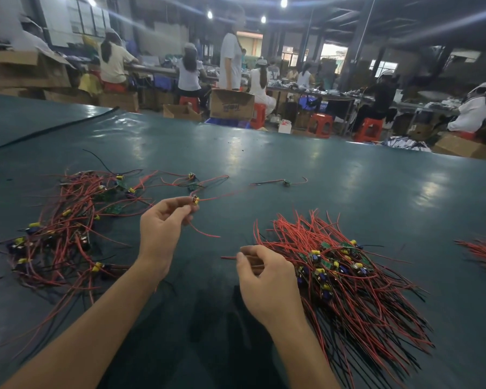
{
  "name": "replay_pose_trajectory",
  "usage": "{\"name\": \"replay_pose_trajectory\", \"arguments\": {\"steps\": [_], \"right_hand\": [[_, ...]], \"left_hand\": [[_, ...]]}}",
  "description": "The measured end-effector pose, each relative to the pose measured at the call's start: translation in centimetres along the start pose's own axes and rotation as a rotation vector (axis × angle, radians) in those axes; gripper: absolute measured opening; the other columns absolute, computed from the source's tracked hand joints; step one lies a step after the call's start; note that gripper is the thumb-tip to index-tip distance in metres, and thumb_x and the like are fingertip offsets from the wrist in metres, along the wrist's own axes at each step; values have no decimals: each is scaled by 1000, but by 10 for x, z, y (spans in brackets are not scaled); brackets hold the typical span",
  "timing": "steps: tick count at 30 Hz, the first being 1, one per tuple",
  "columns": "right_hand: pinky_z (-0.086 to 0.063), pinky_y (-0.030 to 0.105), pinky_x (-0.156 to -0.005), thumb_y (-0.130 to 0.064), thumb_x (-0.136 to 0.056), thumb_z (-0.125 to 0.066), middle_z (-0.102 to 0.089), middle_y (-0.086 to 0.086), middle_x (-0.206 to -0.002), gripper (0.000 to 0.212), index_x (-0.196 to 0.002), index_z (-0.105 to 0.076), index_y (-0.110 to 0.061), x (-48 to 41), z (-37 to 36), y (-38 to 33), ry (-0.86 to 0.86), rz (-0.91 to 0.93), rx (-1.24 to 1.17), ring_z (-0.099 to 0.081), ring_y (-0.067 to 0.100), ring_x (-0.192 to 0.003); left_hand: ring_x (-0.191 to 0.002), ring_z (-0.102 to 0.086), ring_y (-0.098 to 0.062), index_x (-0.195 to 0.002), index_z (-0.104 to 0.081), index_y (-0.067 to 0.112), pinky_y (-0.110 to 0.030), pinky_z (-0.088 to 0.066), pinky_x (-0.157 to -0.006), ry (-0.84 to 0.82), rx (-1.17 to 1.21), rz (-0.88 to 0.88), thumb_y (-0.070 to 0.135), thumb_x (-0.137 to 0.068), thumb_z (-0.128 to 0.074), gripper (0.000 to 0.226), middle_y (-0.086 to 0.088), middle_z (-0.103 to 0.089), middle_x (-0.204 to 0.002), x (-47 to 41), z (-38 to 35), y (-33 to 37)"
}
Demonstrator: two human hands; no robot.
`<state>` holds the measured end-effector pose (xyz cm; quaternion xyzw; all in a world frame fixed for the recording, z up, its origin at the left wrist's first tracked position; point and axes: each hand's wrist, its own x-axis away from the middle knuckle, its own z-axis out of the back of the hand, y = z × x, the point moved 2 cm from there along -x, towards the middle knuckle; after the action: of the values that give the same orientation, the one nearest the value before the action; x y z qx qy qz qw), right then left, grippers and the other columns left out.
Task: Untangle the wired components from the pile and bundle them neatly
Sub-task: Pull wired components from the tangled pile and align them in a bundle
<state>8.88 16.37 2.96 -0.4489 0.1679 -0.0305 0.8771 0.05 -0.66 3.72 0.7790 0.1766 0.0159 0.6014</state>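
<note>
Above the green table (292, 153), close in front of me, my left hand (163, 228) is raised, thumb and fingertips pinching one small wired component (194, 200). It is a tiny board with a yellow part, and thin red wires trail from it across the table and down. My right hand (264, 279) sits lower, fingers curled. Its thumb and forefinger appear to nip a red lead (227, 257) that pokes out to the left.

Just left of my left arm sprawls the tangled pile (68, 228), red and black wires looped over many such boards. Touching my right hand lies the sorted bundle (348, 276), its boards together and its wires fanned outward. A stray component (286, 182) lies alone farther out, and a second bundle (483, 254) shows at the right edge.

These pieces look very light, with limp, springy wires that likely snag on each other. I judge it best to hold the board itself and ease the wires free, since tugging could strain the joints.
</note>
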Motion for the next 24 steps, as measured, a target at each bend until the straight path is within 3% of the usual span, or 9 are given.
{"name": "replay_pose_trajectory", "arguments": {"steps": [6, 9, 11, 13, 15, 17, 19, 21, 24], "right_hand": [[-51, 17, -82, -26, -96, -58, -65, -17, -96, 32, -127, -62, -20, -2, -1, 0, -21, -24, -87, -64, 1, -88], [-50, 22, -90, -17, -100, -51, -65, -6, -115, 39, -139, -52, -17, -3, 0, -2, -7, -13, -150, -63, 8, -98], [-53, 29, -89, -19, -99, -53, -64, -9, -115, 44, -143, -47, -19, -4, 1, -3, 31, -1, -196, -63, 8, -96], [-54, 24, -85, -23, -98, -57, -63, -12, -113, 48, -144, -46, -19, -4, 2, -2, 59, -9, -269, -63, 4, -97], [-56, 21, -79, -23, -98, -57, -65, -10, -111, 43, -140, -50, -19, -6, 2, -1, 60, -65, -421, -65, 0, -95], [-60, 31, -69, -19, -99, -55, -67, 0, -111, 35, -133, -56, -20, -8, 3, -2, 49, -144, -615, -69, 9, -94], [-56, 28, -57, -14, -99, -55, -68, 2, -109, 24, -120, -62, -24, -10, 5, -3, 58, -176, -752, -69, 17, -97], [-53, 24, -53, -15, -99, -56, -72, -5, -96, 17, -104, -67, -27, -11, 7, -5, 78, -178, -792, -70, 12, -89], [-50, 20, -48, -21, -96, -62, -73, -8, -77, 13, -86, -71, -23, -11, 8, -6, 112, -212, -815, -68, 4, -70]], "left_hand": [[-78, -70, -21, -81, -65, 0, -27, -56, -80, -189, 276, 139, -14, -89, -43, 27, -11, -73, -76, 23, -20, 15], [-72, -72, -22, -79, -61, -1, -28, -58, -75, -262, 352, 286, -12, -89, -38, 27, -16, -72, -74, 35, -29, 17], [-67, -71, -21, -84, -60, -1, -27, -59, -69, -331, 355, 428, -7, -89, -37, 24, -16, -71, -72, 43, -34, 15], [-59, -68, -18, -84, -61, 0, -26, -59, -63, -382, 341, 560, -3, -88, -40, 22, -12, -69, -67, 51, -38, 13], [-51, -61, -15, -77, -69, 2, -26, -59, -61, -426, 343, 643, 0, -80, -47, 22, -9, -65, -64, 55, -40, 11], [-52, -51, -14, -68, -74, 6, -26, -59, -61, -456, 344, 679, 5, -69, -54, 20, -6, -60, -63, 55, -40, 10], [-57, -46, -15, -77, -72, 4, -26, -58, -61, -453, 341, 699, 7, -64, -58, 19, -6, -57, -62, 53, -39, 6], [-54, -49, -14, -85, -69, 4, -26, -58, -60, -460, 295, 712, 8, -63, -60, 24, -4, -58, -61, 51, -39, 3], [-47, -56, -11, -76, -77, 7, -25, -56, -56, -533, 230, 726, 9, -63, -61, 21, -3, -61, -60, 53, -39, 1]]}}
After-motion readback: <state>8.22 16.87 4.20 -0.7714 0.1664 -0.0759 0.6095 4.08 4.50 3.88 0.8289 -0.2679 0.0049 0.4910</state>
